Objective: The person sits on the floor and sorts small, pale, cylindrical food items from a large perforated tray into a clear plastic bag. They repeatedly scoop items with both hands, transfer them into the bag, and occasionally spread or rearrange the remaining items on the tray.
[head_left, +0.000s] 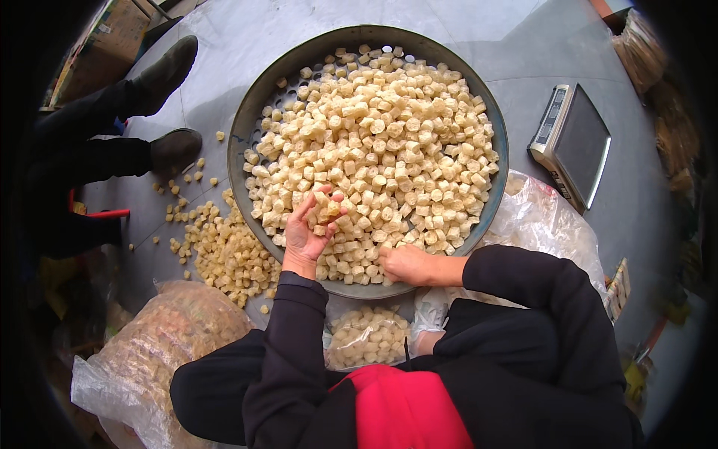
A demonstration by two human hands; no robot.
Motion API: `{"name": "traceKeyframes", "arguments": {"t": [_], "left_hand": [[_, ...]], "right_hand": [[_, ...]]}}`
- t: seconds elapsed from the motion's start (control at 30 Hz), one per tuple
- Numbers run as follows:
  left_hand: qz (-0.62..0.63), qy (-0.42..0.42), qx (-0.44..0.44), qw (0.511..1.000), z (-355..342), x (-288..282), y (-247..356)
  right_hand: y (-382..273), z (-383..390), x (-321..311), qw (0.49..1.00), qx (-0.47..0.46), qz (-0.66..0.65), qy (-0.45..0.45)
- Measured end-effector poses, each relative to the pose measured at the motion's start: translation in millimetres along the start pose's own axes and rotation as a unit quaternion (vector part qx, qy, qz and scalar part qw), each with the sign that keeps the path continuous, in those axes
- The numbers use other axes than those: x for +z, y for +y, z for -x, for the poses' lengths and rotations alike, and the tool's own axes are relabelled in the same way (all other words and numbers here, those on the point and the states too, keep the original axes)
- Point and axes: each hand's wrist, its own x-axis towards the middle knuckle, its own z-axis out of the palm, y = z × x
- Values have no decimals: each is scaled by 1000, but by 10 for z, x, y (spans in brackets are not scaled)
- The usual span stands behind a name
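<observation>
A wide round metal pan (241,172) with a perforated bottom is heaped with short, pale yellow cylindrical chunks (374,142). Over its near left part, my left hand (305,236) is turned palm up, its curled fingers holding several of these chunks, some browner than the heap. My right hand (407,264) rests at the pan's near side against the heap, fingers curled down; what they hold, if anything, is hidden. Below the near rim, between my legs, lies a clear plastic bag (366,340) filled with similar chunks.
More chunks (232,251) lie spilled on the floor left of the pan. A large filled plastic bag (164,337) sits at the near left. Another person's dark shoe (176,150) is beyond the spill. To the right are a flat scale (583,142) and crumpled clear plastic (550,224).
</observation>
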Motion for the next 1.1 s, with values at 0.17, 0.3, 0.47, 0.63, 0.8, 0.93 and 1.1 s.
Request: {"name": "traceKeyframes", "arguments": {"t": [0.17,0.3,0.47,0.63,0.8,0.93,1.1], "left_hand": [[-62,-28,-43,997,-50,112,-139],[-33,57,-79,995,-59,300,-366],[9,-59,-113,992,-91,206,-382],[1,-42,-95,995,-117,126,-349],[-7,-29,-75,997,-100,89,-275],[-45,-46,-81,995,-100,152,-259],[-54,-38,-113,991,-77,310,-368]], "right_hand": [[-67,-236,-698,955,1,-169,246],[-191,-313,-1078,940,-28,-190,281],[17,-227,-1146,796,251,-543,87],[279,-18,-780,547,168,-815,93],[303,37,-718,515,149,-841,77],[279,51,-755,559,143,-810,105],[-152,-36,-1044,794,52,-587,149]]}}
